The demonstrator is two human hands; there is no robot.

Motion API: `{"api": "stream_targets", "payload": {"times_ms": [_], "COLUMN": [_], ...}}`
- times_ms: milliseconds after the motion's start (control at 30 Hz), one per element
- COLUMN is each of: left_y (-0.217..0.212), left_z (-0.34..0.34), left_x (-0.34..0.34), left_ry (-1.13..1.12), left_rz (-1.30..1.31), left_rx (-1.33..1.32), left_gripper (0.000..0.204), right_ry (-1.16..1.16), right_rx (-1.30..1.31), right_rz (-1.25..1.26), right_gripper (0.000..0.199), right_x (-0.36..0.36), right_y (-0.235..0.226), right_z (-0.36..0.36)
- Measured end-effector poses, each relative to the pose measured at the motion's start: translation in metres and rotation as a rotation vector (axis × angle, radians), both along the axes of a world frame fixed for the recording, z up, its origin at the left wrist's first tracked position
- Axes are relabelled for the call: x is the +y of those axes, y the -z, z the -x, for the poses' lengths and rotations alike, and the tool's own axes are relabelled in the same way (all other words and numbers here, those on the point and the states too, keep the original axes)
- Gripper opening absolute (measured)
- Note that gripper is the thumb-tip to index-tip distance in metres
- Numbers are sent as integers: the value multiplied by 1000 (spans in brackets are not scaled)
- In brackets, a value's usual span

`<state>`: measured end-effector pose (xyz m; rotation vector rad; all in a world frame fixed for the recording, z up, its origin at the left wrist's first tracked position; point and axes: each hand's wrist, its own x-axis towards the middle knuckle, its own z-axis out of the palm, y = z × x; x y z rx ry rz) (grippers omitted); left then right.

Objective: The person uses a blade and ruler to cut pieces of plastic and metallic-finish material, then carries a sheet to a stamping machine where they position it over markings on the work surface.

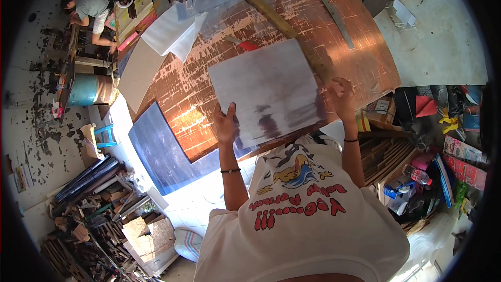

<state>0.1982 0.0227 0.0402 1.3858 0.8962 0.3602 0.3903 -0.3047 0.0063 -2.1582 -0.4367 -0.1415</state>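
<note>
One grey sheet (263, 91) is in front of the person, over one big brown table (182, 86) with lots of scratches. The left hand (225, 122) is at the sheet's left edge, with its thumb up. I cannot tell if its fingers pinch the sheet. The right hand (342, 96) is just beside the right edge. Its fingers are bent and a bit apart, and they look empty. There are two dark bracelets, one on the left wrist (230, 171) and one on the right (351, 140).

Past the sheet are two long strips, one yellow-brown (261, 6) and one grey (329, 9). One red-handled tool (248, 46) lies near the sheet's far edge. One see-through blue sheet (159, 138) is at the table's left front. One other person (93, 9) bends down at the far left, well apart.
</note>
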Motion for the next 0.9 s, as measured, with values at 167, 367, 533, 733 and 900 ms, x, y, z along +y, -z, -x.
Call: {"api": "stream_targets", "payload": {"times_ms": [167, 367, 533, 733, 900], "left_y": [85, 19, 14, 52, 34], "left_z": [49, 41, 36, 50, 41], "left_x": [52, 43, 47, 64, 55], "left_ry": [-28, 2, 21, 33, 4], "left_rz": [-469, -77, -19, -155, -4], "left_rx": [1, 144, 38, 86, 252], "left_gripper": [32, 40, 42, 41, 45], "right_ry": [399, 381, 760, 732, 459], "right_rx": [-27, 572, 598, -55, -103], "right_rz": [501, 307, -222, 366, 50], "right_gripper": [77, 103, 90, 38, 19], "right_x": [-56, -63, -124, -152, -59], "right_y": [31, 32, 87, 30, -168], "right_z": [19, 27, 7, 3, 14]}}
